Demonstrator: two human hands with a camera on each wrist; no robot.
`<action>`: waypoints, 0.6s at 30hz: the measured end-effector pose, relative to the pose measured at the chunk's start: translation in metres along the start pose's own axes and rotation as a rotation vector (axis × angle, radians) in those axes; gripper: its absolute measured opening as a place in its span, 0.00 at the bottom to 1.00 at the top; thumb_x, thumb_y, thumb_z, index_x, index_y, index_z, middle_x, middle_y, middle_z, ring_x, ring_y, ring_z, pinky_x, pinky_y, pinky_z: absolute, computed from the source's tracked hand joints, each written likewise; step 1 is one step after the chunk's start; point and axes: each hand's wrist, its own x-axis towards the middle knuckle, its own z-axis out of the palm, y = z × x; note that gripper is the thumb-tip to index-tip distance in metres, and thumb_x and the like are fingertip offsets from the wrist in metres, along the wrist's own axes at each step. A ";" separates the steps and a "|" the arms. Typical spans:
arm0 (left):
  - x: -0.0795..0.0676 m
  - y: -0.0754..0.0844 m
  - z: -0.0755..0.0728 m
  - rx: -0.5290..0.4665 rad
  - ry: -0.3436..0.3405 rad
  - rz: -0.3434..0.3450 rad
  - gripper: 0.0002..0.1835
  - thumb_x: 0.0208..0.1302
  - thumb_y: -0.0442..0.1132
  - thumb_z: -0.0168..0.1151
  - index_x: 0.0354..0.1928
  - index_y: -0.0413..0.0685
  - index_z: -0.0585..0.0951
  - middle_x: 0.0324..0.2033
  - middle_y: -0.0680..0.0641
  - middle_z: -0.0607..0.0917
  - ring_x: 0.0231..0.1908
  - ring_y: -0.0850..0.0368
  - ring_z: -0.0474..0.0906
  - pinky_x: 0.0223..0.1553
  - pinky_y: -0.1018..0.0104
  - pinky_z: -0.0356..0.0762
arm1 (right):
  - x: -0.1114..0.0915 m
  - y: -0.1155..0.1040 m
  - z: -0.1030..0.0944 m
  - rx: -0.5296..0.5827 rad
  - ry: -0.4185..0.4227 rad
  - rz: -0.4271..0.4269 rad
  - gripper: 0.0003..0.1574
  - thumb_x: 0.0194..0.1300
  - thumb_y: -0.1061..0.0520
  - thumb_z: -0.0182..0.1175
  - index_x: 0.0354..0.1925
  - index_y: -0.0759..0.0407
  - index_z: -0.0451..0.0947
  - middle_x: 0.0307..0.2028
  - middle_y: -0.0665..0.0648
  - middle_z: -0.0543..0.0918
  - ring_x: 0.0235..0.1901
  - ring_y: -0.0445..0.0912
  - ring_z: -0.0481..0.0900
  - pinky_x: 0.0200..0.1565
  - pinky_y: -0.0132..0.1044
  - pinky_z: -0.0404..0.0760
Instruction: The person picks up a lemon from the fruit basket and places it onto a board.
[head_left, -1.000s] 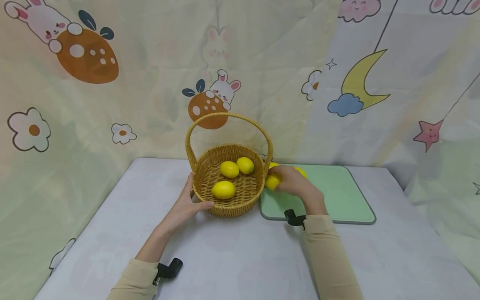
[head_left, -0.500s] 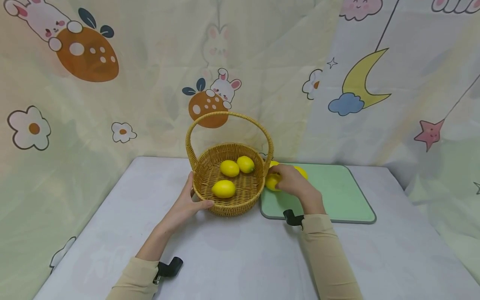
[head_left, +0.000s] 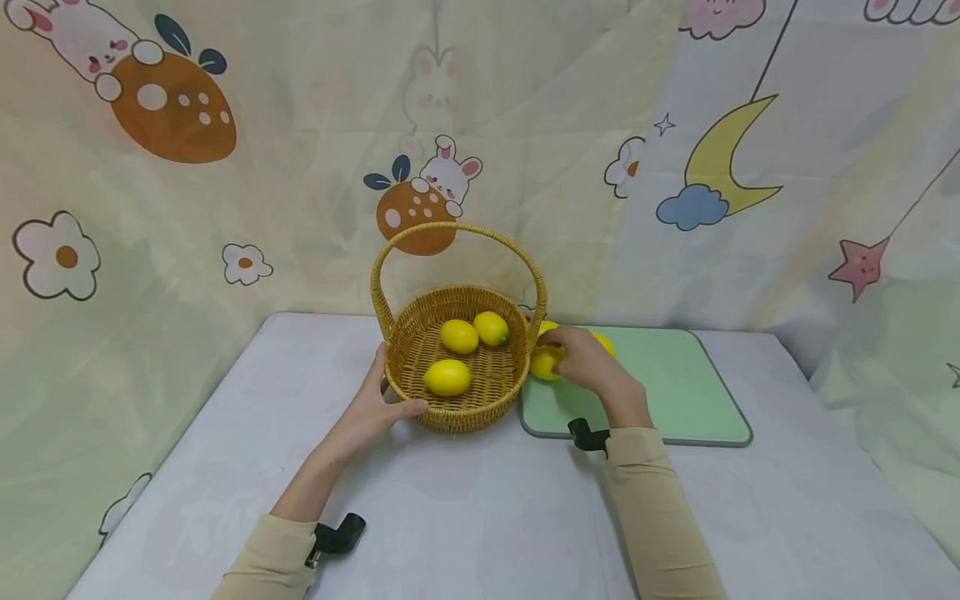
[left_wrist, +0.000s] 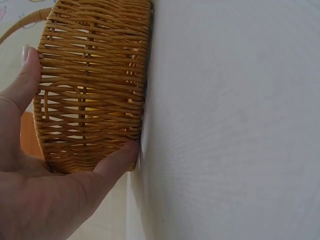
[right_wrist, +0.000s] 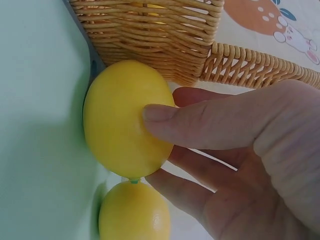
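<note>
Pale cloth printed with rabbits, flowers and a moon hangs behind a white table [head_left: 480, 517]. On it stands a wicker basket [head_left: 461, 419], handle upright, with three yellow lemons [head_left: 447, 377] inside. Of the two hands, the left hand [head_left: 375, 417] grips the basket's side, thumb at the rim. The right hand [head_left: 588, 364] pinches another lemon [right_wrist: 125, 120] between thumb and fingers, on a green board [head_left: 667, 387] just beside the basket; two more lemons [head_left: 603, 342] show around that hand.
</note>
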 end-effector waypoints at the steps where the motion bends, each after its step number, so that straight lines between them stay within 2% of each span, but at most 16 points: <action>1: 0.000 0.000 0.000 -0.001 -0.001 0.000 0.65 0.58 0.53 0.72 0.75 0.76 0.26 0.79 0.56 0.32 0.79 0.46 0.31 0.73 0.30 0.36 | 0.000 0.000 0.000 0.005 -0.001 0.002 0.30 0.54 0.74 0.58 0.56 0.62 0.80 0.54 0.61 0.83 0.58 0.59 0.78 0.60 0.54 0.76; 13: 0.000 0.000 -0.001 -0.010 -0.005 0.011 0.66 0.58 0.53 0.73 0.76 0.74 0.26 0.79 0.57 0.32 0.79 0.46 0.31 0.73 0.29 0.35 | -0.004 0.001 -0.004 0.037 0.011 -0.004 0.30 0.55 0.73 0.58 0.58 0.64 0.79 0.57 0.63 0.82 0.58 0.61 0.76 0.59 0.56 0.76; 18: 0.000 -0.002 -0.001 -0.013 -0.006 0.019 0.66 0.56 0.55 0.73 0.75 0.77 0.26 0.79 0.58 0.32 0.79 0.45 0.31 0.72 0.28 0.36 | -0.006 0.004 -0.010 0.037 0.030 -0.021 0.30 0.56 0.72 0.58 0.59 0.64 0.78 0.58 0.64 0.81 0.59 0.62 0.76 0.59 0.58 0.76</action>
